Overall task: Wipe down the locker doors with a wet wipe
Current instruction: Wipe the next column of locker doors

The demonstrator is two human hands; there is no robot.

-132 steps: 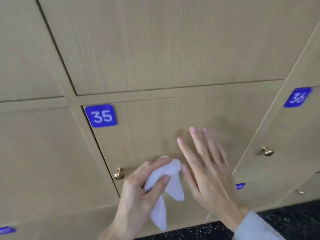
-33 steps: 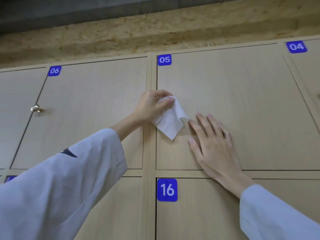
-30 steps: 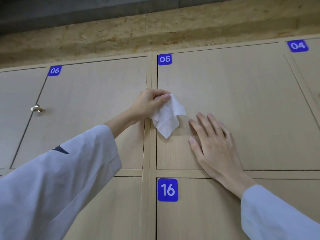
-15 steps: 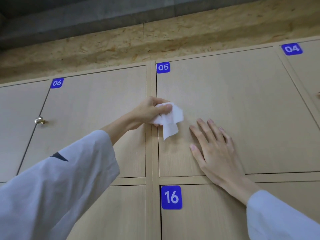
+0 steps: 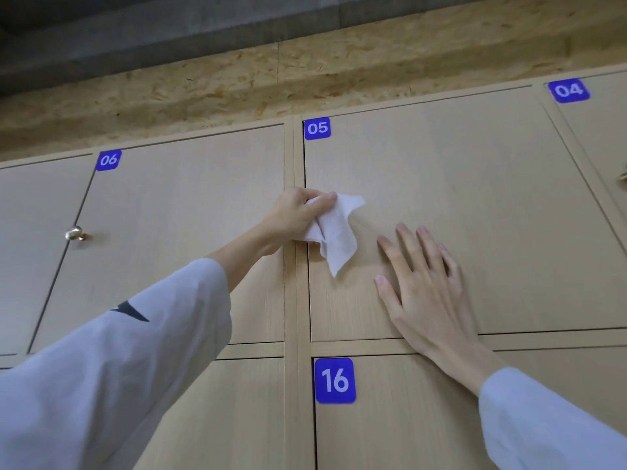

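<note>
The left hand [image 5: 291, 215] grips the wipe [image 5: 334, 235] against door 05 [image 5: 458, 184] beside the right hand's [image 5: 431, 293] flat, straight fingers (bracing); most doors look unwiped.

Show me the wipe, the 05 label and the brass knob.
wipe [image 5: 334, 232], head view, middle of the crumpled white sheet.
05 label [image 5: 317, 128], head view, centre of the blue tag.
brass knob [image 5: 74, 233], head view, its round head.
</note>
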